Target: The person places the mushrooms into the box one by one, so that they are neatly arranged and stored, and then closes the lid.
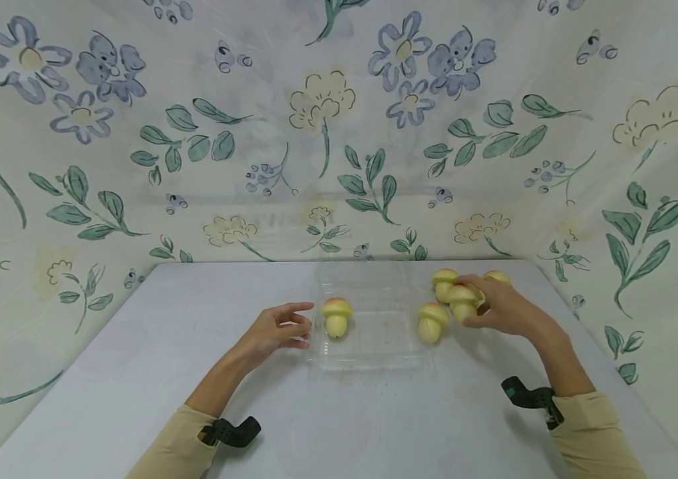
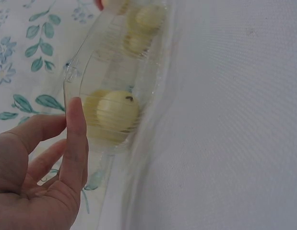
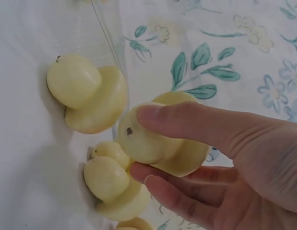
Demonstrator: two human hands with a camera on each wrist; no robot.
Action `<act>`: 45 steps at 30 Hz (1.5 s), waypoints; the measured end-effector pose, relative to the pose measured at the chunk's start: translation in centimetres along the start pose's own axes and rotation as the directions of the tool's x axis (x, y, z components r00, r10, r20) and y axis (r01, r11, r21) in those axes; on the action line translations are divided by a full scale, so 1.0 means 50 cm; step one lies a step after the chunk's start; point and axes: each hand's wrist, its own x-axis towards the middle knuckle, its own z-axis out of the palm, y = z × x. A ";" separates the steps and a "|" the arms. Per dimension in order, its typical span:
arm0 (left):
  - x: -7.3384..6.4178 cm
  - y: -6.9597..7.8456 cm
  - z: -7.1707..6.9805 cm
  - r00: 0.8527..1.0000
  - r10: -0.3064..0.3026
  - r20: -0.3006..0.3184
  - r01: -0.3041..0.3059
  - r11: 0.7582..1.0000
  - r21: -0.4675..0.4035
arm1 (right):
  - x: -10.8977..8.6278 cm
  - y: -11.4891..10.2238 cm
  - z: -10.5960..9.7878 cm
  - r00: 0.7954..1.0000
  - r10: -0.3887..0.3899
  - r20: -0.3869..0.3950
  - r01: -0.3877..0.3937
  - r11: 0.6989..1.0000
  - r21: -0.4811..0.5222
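Note:
My right hand (image 1: 503, 311) grips a yellow toy mushroom (image 1: 462, 307) with a rounded cap, thumb on the stem and fingers around the other side. In the right wrist view the held mushroom (image 3: 143, 139) has a dark spot on its stem end. My left hand (image 1: 273, 332) rests with loosely extended fingers at the left edge of a clear plastic container (image 1: 368, 362). Inside the container, near that hand, one mushroom (image 1: 337, 319) lies at the left side. The left wrist view shows this mushroom (image 2: 118, 111) through the clear wall.
Another mushroom (image 1: 432, 324) lies at the container's right side. Further back right are a mushroom (image 1: 443, 283) and one partly behind my right hand (image 1: 498, 276). A floral cloth (image 1: 327, 153) hangs behind the white table (image 1: 339, 426).

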 end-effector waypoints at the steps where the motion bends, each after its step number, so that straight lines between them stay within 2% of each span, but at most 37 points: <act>1: 0.000 0.000 0.000 1.000 -0.001 -0.001 0.001 1.000 0.002 | 0.001 -0.002 0.001 1.000 0.002 -0.006 -0.001 1.000 0.000; 18: -0.002 0.001 0.001 1.000 0.005 0.001 -0.005 1.000 0.012 | 0.017 -0.024 0.022 0.998 0.027 -0.061 -0.026 1.000 0.010; 29: -0.003 0.002 0.002 1.000 0.005 -0.002 -0.005 1.000 0.020 | 0.026 -0.037 0.046 0.995 -0.049 -0.090 0.052 0.998 0.037; 37: -0.003 -0.003 0.005 1.000 -0.003 -0.003 0.003 1.000 0.009 | 0.026 -0.047 0.056 0.997 -0.045 -0.065 0.049 0.997 0.058; 45: -0.002 0.000 0.005 1.000 0.000 -0.001 0.000 1.000 0.002 | 0.033 -0.059 0.062 0.993 -0.090 -0.080 0.095 0.994 0.061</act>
